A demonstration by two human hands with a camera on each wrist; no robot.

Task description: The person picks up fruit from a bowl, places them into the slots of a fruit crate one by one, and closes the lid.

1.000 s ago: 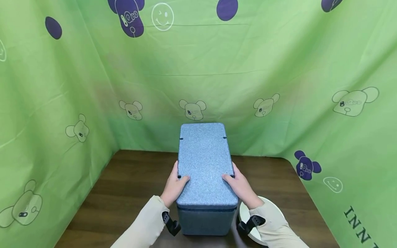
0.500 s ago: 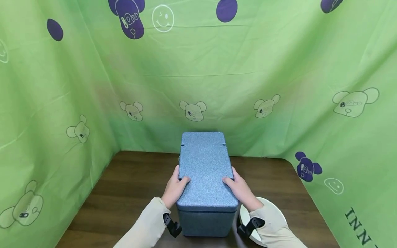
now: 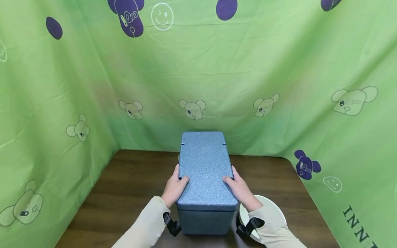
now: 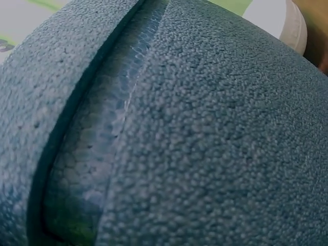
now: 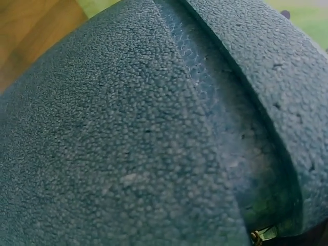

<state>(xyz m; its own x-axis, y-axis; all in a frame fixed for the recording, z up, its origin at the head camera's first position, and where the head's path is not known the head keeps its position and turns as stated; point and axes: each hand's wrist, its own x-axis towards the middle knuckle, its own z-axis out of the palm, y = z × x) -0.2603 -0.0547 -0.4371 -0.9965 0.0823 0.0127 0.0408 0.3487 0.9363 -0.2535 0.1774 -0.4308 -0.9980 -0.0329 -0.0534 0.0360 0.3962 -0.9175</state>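
A blue-grey foam box [image 3: 207,222] stands in the middle of the table, with a long speckled foam lid [image 3: 204,162] over it. My left hand [image 3: 174,187] grips the lid's left edge, thumb on top and fingers along the side. Opposite, my right hand [image 3: 242,189] holds the right edge the same way. In the left wrist view a recessed band [image 4: 97,138] shows between lid and box wall; the right wrist view has a similar band [image 5: 225,123]. Fingertips are hidden by the lid's sides. The inside of the box cannot be seen.
A white round dish [image 3: 273,206] sits right of the box, partly under my right forearm. The brown wooden table [image 3: 130,182] meets a green printed cloth [image 3: 198,86] at the back and sides. A tiny, unclear object shows beside the box's far left edge.
The lid's far end has come down from its raised position, mostly between the first two frames. Both hands keep their grip and have barely moved.
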